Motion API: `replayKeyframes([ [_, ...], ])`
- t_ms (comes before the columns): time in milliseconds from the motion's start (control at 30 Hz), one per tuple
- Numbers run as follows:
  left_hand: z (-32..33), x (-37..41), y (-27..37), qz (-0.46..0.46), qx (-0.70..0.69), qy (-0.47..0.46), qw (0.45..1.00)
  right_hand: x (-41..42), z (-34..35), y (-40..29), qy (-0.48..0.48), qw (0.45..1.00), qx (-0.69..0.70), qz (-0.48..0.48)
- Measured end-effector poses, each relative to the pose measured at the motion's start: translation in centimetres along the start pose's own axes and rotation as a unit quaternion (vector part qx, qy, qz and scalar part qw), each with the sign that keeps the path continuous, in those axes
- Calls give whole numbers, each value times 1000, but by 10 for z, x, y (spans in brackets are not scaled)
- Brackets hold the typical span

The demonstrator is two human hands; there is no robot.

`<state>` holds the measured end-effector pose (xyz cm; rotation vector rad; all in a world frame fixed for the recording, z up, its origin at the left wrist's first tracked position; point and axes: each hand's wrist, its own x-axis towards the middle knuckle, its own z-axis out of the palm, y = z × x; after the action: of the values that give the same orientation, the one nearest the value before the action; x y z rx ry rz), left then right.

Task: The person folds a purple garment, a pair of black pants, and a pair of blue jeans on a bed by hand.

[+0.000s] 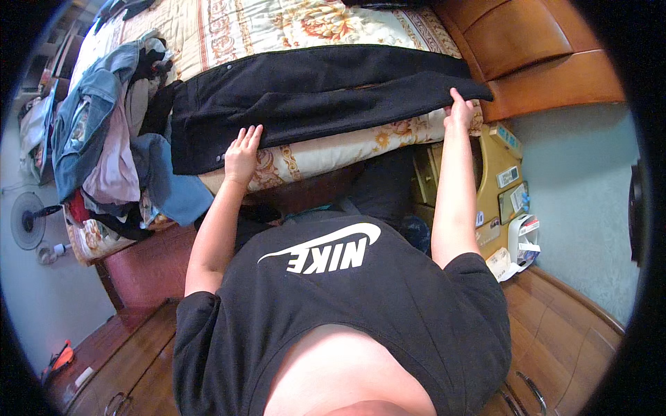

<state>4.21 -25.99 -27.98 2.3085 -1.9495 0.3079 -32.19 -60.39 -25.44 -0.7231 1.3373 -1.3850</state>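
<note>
A pair of black trousers point(312, 88) lies stretched lengthwise across a bed with a floral cover point(322, 156), its waist end at the left and its leg ends at the right. Metal snaps show near the waist. My left hand point(243, 156) rests on the near edge close to the waist, fingers extended and nearly together. At the other end, my right hand point(459, 108) grips the near trouser leg by its lower edge near the hem, thumb on top; its other fingers are partly hidden.
Heaped clothes, among them a blue denim garment point(86, 114), lie on the bed's left. A brown padded headboard point(546, 67) borders the right. Below it stands a yellowish bedside cabinet point(491, 192) with a white container point(520, 239). A fan point(28, 221) is far left.
</note>
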Motion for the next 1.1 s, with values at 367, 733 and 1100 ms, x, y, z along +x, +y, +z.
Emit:
replayKeyframes([
  [367, 3, -37, 26, 68, 22, -92, 993, 5, -91, 85, 146, 930, -338, 14],
  [733, 9, -26, 67, -2, -37, -90, 995, 22, -37, 4, 147, 948, -263, -98],
  [1100, -5, 49, 40, -121, -20, -102, 987, -36, 15, 71, -39, 664, -693, -279],
])
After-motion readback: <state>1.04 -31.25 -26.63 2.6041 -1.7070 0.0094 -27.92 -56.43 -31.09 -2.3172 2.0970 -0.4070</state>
